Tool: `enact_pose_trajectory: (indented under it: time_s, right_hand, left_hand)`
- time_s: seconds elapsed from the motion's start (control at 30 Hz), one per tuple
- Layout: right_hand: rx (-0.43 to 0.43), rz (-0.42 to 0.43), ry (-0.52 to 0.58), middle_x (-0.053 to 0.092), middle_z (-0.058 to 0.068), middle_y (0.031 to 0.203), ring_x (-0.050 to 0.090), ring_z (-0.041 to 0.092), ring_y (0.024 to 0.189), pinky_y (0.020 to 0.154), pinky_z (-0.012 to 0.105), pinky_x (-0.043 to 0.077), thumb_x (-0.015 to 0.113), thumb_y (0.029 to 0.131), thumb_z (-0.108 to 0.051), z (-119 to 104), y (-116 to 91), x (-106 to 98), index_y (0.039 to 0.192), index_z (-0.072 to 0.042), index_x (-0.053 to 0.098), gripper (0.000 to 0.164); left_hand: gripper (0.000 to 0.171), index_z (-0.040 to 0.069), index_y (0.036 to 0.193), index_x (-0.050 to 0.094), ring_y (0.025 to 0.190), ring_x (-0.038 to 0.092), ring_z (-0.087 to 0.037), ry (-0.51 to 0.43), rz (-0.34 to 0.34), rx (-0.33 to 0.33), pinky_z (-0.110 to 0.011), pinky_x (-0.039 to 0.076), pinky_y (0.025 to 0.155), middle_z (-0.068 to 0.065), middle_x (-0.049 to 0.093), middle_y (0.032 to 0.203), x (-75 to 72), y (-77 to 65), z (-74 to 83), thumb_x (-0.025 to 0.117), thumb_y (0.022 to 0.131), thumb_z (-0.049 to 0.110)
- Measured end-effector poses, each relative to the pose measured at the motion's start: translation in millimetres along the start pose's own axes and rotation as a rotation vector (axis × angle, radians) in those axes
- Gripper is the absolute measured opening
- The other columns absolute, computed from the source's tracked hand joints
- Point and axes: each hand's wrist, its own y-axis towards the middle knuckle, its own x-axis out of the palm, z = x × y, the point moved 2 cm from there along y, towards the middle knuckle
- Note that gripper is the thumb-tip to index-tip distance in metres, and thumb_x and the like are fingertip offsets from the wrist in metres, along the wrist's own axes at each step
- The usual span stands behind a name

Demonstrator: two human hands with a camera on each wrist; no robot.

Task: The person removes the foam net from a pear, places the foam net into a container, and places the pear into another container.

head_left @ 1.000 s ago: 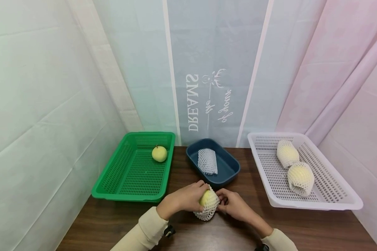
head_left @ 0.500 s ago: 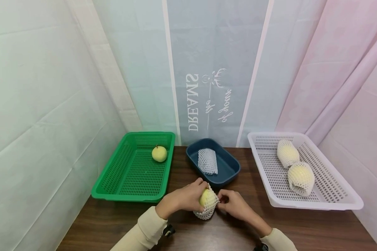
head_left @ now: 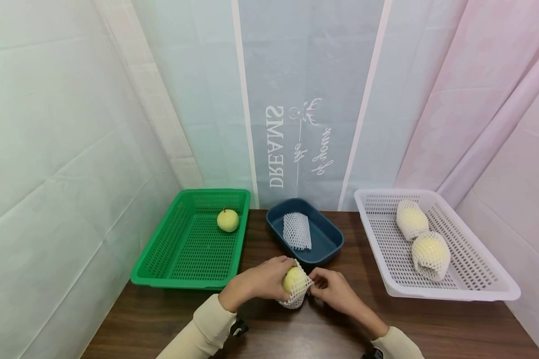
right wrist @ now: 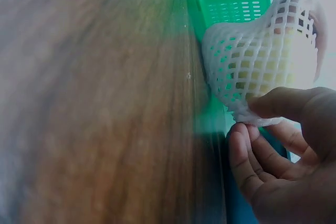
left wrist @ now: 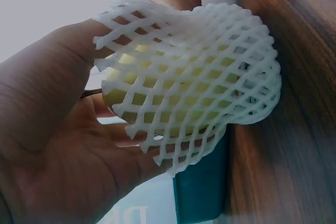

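Note:
A pale yellow pear (head_left: 291, 280) sits partly inside a white foam net sleeve (head_left: 300, 294), low over the table before the blue tray. My left hand (head_left: 265, 279) grips the pear from the left, thumb on the near side and fingers behind. In the left wrist view, the sleeve's open edge flares toward the palm, and the pear's stem (left wrist: 92, 93) points that way. My right hand (head_left: 336, 291) pinches the sleeve's other edge between thumb and fingers, clearly seen in the right wrist view. The net (right wrist: 252, 59) covers much of the pear there.
A green basket (head_left: 139, 271) at left holds one bare pear (head_left: 228, 220). A blue tray (head_left: 330, 244) holds flat foam net (head_left: 297, 231). In the white basket (head_left: 449, 295) at right lie two net-wrapped pears (head_left: 430, 252). Curtains hang behind the brown wooden table (head_left: 323, 339).
The pear and its sleeve have risen slightly, and the left hand has shifted a little leftward. The right hand's grip draws the sleeve edge into a point on the right.

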Motion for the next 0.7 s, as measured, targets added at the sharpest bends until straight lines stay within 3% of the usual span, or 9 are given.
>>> enact_pose_trajectory:
  time_s: [0.17, 0.47, 0.7]
  right_hand:
    - [-0.007, 0.022, 0.029, 0.074, 0.000, 0.091, 0.066, -0.001, 0.081, 0.070, 0.022, 0.058, 0.078, 0.087, -0.002, -2, 0, -1, 0.089, -0.016, 0.069, 0.017]
    - [0.002, -0.005, 0.096, 0.077, 0.003, 0.100, 0.070, 0.007, 0.089, 0.078, 0.026, 0.061, 0.078, 0.094, -0.005, -4, 3, 2, 0.115, -0.012, 0.072, 0.024]
    - [-0.041, 0.015, 0.096, 0.077, 0.000, 0.097, 0.071, 0.006, 0.086, 0.076, 0.026, 0.061, 0.079, 0.097, -0.012, -8, 2, 2, 0.104, -0.014, 0.074, 0.010]
  left_hand:
    - [0.065, 0.016, 0.137, 0.063, 0.092, 0.057, -0.005, 0.011, 0.012, 0.005, -0.020, 0.051, 0.077, 0.000, 0.064, 0.123, -3.1, -1.1, -1.0, 0.091, 0.080, 0.030]
    - [0.068, 0.017, 0.139, 0.064, 0.088, 0.056, -0.006, -0.006, 0.038, -0.012, -0.020, 0.051, 0.075, 0.001, 0.061, 0.121, -9.5, -5.2, -2.1, 0.091, 0.079, 0.031]
    - [0.069, 0.016, 0.140, 0.063, 0.089, 0.057, -0.005, -0.052, 0.045, -0.010, -0.019, 0.052, 0.075, 0.002, 0.059, 0.121, -13.2, -6.5, -4.6, 0.091, 0.079, 0.031]
